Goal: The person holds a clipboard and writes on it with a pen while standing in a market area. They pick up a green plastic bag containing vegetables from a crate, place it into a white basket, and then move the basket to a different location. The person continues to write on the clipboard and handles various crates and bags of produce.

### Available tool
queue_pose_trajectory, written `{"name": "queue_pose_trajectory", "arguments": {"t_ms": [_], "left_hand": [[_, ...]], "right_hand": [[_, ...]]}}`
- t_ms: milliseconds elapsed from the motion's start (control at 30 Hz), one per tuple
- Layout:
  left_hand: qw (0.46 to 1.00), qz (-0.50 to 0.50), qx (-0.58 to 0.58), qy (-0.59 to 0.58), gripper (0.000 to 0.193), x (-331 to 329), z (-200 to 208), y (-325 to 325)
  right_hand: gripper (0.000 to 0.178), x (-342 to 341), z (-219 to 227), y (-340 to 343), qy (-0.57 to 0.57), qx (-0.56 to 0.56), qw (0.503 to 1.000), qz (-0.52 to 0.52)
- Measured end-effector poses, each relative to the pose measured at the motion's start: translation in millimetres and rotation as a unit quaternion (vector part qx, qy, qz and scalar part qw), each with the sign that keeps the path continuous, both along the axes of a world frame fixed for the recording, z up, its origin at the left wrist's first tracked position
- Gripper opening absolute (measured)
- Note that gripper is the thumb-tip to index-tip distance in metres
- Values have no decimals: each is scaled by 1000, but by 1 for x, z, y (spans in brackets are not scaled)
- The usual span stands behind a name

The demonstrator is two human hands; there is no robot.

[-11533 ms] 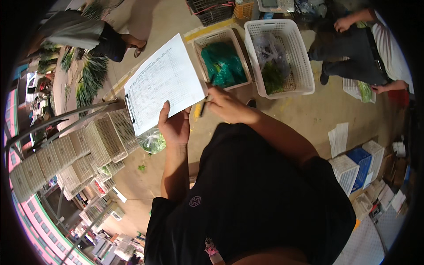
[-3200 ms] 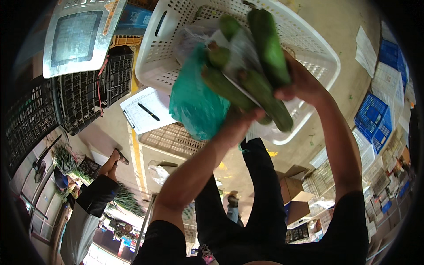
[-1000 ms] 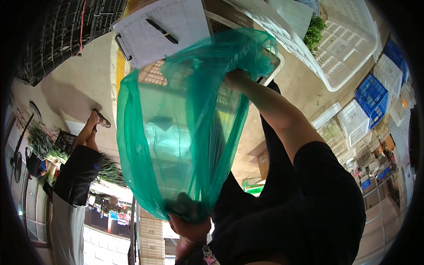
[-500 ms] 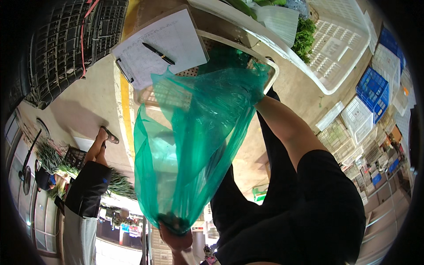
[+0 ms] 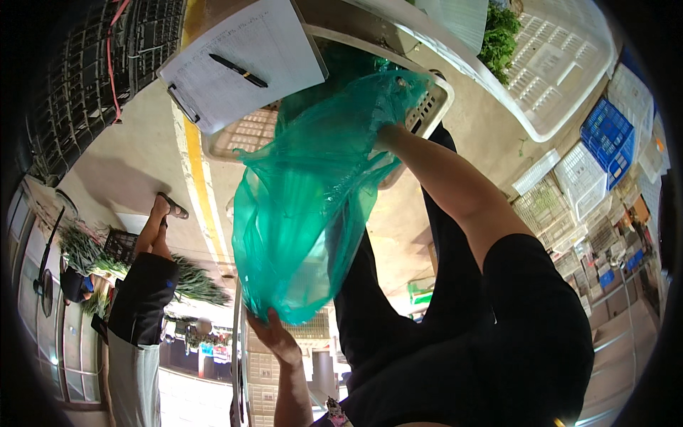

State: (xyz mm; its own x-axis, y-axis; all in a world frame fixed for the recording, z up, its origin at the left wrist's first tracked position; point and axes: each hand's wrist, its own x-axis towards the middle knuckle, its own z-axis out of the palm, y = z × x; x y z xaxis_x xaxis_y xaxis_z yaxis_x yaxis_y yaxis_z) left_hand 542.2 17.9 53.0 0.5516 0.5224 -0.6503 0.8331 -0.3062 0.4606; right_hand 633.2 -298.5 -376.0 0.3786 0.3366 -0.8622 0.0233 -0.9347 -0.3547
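A large, see-through green plastic bag [image 5: 306, 206] stretches between my two hands. My left hand [image 5: 276, 340] is at its near, lower end, the thumb and fingers closed on the film. At the far right end my right hand [image 5: 390, 136] grips the bunched plastic, its fingers partly covered by the bag. The bag's far part lies over a pale plastic crate [image 5: 226, 142] with slotted walls, and more green film shows inside it. Across the crate's far left corner rests a clipboard [image 5: 193, 114] with a written sheet [image 5: 242, 57] and a black pen [image 5: 238, 70].
A white crate [image 5: 544, 78] with leafy greens [image 5: 499, 44] stands far right, beyond the pale crate. Black crates [image 5: 99, 78] are stacked far left. Blue baskets [image 5: 607, 135] and white ones are at the right. Another person [image 5: 142, 299] stands at the left near bundled green vegetables [image 5: 196, 281].
My left hand has moved up and away from me, and the bag has become shorter and slacker. My right hand has shifted left and slightly farther away. The view has tilted a little.
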Motion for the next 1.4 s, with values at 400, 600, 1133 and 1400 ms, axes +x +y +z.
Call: {"name": "queue_pose_trajectory", "arguments": {"t_ms": [400,600,1133,1400], "left_hand": [[865,-396,-303,-58,32,105,-210,-178],[803,-576,-32,-152,33,83,-447,-190],[899,75,-310,301,30,110,-469,-152],[808,394,-406,166,47,66,-472,-187]], "right_hand": [[27,46,166,-60,158,-107,980,49],[29,18,154,-48,-271,104,948,133],[40,27,-33,-1,-191,-50,952,-234],[46,77,-15,7,-196,54,975,-88]]}}
